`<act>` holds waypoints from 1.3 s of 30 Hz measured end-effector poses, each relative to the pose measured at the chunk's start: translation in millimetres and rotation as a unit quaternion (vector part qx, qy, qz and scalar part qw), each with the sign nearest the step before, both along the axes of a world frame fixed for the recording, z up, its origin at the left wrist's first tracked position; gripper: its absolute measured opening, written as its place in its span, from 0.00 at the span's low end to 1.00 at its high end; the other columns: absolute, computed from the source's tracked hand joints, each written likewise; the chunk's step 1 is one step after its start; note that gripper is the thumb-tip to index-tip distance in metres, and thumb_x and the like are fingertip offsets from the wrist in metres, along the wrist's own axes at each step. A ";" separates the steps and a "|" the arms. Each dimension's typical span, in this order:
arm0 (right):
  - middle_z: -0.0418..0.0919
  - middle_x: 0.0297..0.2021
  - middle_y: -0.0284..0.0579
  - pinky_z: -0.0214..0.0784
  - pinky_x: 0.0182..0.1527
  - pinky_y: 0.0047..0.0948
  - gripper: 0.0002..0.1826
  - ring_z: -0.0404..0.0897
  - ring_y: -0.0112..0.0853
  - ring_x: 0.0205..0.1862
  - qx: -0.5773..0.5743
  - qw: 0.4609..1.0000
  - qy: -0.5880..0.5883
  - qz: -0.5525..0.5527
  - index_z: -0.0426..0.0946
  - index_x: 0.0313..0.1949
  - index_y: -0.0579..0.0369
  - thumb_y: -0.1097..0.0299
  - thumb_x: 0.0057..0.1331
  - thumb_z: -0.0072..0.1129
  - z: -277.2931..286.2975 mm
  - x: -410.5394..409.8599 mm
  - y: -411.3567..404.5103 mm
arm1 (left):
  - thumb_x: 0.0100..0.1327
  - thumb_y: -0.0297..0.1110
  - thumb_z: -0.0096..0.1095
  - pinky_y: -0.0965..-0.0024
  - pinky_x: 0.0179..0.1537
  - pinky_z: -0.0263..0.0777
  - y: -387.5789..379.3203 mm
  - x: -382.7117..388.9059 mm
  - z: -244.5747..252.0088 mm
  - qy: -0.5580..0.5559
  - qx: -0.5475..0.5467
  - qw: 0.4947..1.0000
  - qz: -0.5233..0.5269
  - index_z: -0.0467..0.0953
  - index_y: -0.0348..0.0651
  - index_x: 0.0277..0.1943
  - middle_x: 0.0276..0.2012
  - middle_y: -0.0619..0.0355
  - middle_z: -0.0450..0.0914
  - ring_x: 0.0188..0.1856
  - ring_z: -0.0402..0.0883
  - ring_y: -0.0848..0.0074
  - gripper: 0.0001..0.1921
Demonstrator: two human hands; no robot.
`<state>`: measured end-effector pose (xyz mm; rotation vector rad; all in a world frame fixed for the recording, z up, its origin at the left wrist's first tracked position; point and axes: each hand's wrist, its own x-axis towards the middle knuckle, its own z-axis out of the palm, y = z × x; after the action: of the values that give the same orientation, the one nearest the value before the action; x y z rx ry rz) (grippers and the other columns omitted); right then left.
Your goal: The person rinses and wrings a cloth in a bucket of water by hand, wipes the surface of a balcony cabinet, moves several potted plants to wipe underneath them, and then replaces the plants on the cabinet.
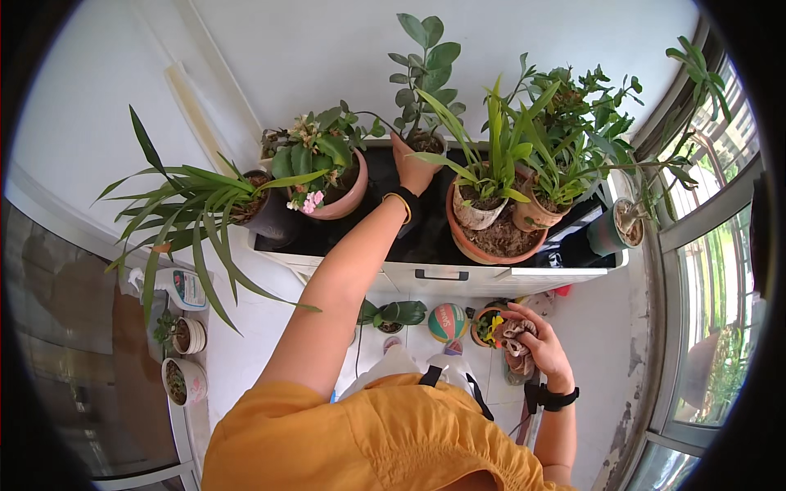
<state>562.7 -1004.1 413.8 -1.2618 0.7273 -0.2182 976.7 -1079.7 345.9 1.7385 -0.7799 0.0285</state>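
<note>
My left hand (pixel 414 166) reaches across a black-topped cabinet (pixel 405 245) and grips the small pot of a tall, round-leaved green plant (pixel 424 80). Some of its fingers are hidden against the pot. In my right hand (pixel 546 347), held low at the right in front of the cabinet, is a crumpled brown cloth (pixel 519 347). To the left of my left hand stands a pink pot (pixel 353 193) with a pink-flowering plant. To its right, a wide terracotta pot (pixel 463 248) holds soil and two smaller potted plants.
A dark pot (pixel 270 215) with long arching leaves stands at the cabinet's left end. A green pot (pixel 605 230) sits at the right end near the window. On the floor are a ball (pixel 448 322) and potted plants. A spray bottle (pixel 187 288) stands at left.
</note>
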 end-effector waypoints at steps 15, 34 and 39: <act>0.79 0.44 0.39 0.67 0.52 0.23 0.16 0.76 0.25 0.46 -0.012 0.992 -0.040 0.118 0.75 0.48 0.63 0.80 0.62 0.44 -26.3 31.7 -5.6 | 0.41 0.28 0.80 0.62 0.53 0.72 95.8 -37.1 185.6 -0.059 -0.108 0.988 -0.089 0.54 0.33 0.60 0.52 0.46 0.73 0.51 0.78 0.62 0.46; 0.76 0.29 0.46 0.70 0.34 0.33 0.16 0.77 0.34 0.29 -0.329 0.941 -0.038 0.073 0.74 0.47 0.59 0.64 0.64 0.63 28.6 182.4 25.1 | 0.47 0.30 0.81 0.63 0.60 0.68 399.9 -158.1 11.3 -0.090 0.188 0.948 -0.239 0.54 0.37 0.65 0.58 0.50 0.68 0.61 0.69 0.68 0.47; 0.70 0.44 0.55 0.73 0.39 0.45 0.36 0.77 0.51 0.40 -0.557 0.814 0.042 -0.159 0.62 0.60 0.61 0.63 0.57 0.70 61.6 150.5 20.3 | 0.47 0.29 0.81 0.63 0.60 0.68 417.9 -162.1 -8.9 0.197 0.166 0.946 -0.198 0.53 0.37 0.65 0.58 0.50 0.68 0.61 0.70 0.68 0.47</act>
<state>713.2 -983.8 475.4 -2.2623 0.9165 -0.9775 814.6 -661.8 337.0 1.7852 -0.8511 -0.7399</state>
